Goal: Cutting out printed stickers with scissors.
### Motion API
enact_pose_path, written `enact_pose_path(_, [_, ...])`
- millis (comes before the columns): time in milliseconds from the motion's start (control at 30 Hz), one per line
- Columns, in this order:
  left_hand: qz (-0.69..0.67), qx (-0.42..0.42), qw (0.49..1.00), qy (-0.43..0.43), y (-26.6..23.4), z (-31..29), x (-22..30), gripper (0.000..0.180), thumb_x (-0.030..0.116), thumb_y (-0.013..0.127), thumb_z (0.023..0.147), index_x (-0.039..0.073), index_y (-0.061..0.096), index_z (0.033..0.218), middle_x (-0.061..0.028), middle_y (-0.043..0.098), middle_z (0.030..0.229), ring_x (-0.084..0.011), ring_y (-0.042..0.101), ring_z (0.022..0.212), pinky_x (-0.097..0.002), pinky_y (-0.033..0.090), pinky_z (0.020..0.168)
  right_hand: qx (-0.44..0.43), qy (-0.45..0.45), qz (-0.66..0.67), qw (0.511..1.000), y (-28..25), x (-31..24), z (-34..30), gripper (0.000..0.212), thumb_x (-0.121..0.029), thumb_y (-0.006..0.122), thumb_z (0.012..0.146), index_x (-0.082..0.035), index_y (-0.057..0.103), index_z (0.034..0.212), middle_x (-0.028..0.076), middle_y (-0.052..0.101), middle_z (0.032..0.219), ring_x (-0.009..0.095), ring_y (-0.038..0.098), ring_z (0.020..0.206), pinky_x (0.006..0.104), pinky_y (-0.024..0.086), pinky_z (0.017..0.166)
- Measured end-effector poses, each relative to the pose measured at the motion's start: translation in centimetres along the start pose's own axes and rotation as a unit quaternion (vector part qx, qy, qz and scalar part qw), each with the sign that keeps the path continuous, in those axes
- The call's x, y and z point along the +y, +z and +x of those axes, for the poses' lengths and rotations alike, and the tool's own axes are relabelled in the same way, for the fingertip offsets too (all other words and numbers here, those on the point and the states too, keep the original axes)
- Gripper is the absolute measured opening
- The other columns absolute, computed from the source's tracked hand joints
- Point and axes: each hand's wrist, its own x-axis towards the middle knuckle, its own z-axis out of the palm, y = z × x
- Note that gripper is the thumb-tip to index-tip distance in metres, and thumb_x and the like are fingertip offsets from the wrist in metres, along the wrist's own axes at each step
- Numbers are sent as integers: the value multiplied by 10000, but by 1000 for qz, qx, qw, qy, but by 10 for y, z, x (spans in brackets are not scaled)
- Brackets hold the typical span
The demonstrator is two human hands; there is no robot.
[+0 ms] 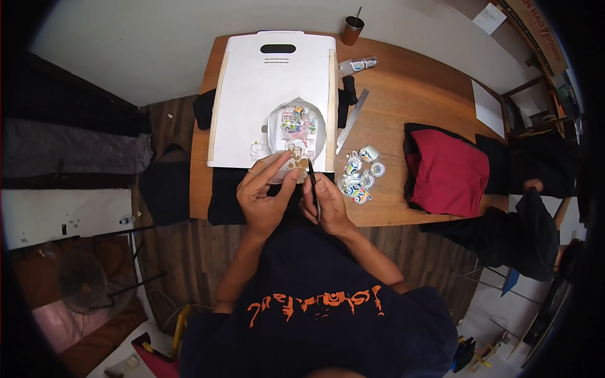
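Observation:
My left hand point(263, 194) pinches a small clear-edged sheet point(296, 162) with a gold-brown printed figure, perhaps a decal. Close beside it, my right hand point(326, 203) is closed around a slim black pointed tool point(312, 179); its exact kind is unclear. The tool's tip is at the sheet's right edge. Just beyond my hands lies a round white-rimmed opening or dish point(272, 131) with several colourful printed pieces point(297, 120) inside. It sits on the near part of a white board point(252, 88) that has a dark handle slot.
Several cut-out printed pieces point(358, 179) lie right of my hands, near a steel ruler point(353, 121). A clear packet point(358, 65) and a brown cup point(353, 30) stand farther back. Red cloth point(449, 173) over black cloth is at the right of the wooden table point(403, 82).

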Motion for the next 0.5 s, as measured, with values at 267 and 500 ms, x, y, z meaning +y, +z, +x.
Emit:
enact_pose_path(267, [2,0,1000,3,1,0,0,348,-124,680,801,-62,652,1142,-168,640,1116,-189,652,982,-271,546,828,5,0,-3,1000,1,1,1,389,-412,310,1044,-53,442,971,12,360,559,88,291,386,220,268,376])
enact_pose_path(500, [4,2,1000,5,2,1,0,347,-121,682,801,-65,651,1141,-170,636,1125,-193,650,988,-276,547,833,7,-3,29,1000,1,1,0,342,-358,327,1052,-43,446,996,1,364,579,69,293,414,210,281,390])
